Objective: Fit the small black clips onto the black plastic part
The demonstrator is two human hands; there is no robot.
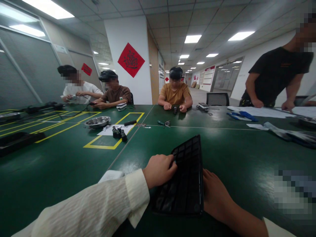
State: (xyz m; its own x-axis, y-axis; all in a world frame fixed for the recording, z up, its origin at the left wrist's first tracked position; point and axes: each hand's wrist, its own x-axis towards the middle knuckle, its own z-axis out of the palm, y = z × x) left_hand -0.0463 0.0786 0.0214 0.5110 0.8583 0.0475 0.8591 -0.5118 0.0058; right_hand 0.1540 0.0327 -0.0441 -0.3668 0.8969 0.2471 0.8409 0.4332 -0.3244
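Note:
A black tray [184, 184] divided into small square compartments is held steeply tilted above the green table, close in front of me. My right hand [216, 194] is behind its right side, supporting it, with the fingertips partly hidden by the tray. Across the tray's left edge lies my left hand [159, 169], its fingers curled and pressed together against the compartments. A tiny bluish bit shows at those fingertips, too small to name. Beside my left sleeve, a white object [111, 175] is partly covered by the forearm.
Ahead on the green table [237, 158] are a metal bowl [97, 122], several black cylindrical parts [119, 133] on white paper, and a small tool [161, 123]. Blue-and-white gloves [242, 116] lie at right, a black tray [18, 141] at far left. Several people are around the table.

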